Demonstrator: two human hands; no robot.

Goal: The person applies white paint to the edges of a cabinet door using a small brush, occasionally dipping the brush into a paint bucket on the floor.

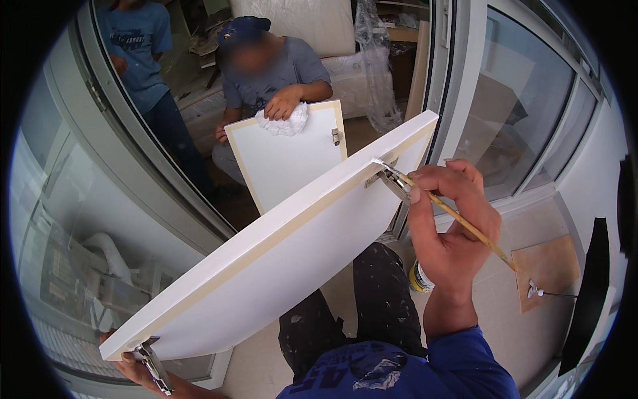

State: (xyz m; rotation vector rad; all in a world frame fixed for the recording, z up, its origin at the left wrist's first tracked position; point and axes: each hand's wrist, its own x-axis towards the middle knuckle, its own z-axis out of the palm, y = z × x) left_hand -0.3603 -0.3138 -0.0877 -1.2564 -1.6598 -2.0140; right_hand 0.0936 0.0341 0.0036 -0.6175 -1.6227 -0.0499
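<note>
- The panel (pixel 266 292) lies slanted across the wearer's front, above the lap, its white face turned toward the wearer.
- A tan band (pixel 276 244) runs along that face just inside the thick white edge.
- The left hand (pixel 136 371) is clamped on the panel's lower left corner, partly hidden behind it, beside the lower hinge (pixel 154 371).
- The right hand (pixel 452 219) has thumb and fingers together on a thin brush (pixel 465 225); its white-coated tip meets the panel by the upper hinge (pixel 397 184).
- Below the right hand, a yellow-labelled can (pixel 420 278) shows partly.
- Off to the right, a brown board (pixel 546 272) lies on the pale floor (pixel 498 326).
- Glass doors (pixel 518 113) in grey frames stand on either side.
- Through the opening, a co-worker (pixel 272 73) in a cap presses a white cloth (pixel 284 121) to the top of a second panel (pixel 292 163), which also has a tan border.
- Another person (pixel 139 53) in blue stands at the left.
- Behind them, clear plastic (pixel 379 80) hangs beside a pale padded slab (pixel 292 26).
</note>
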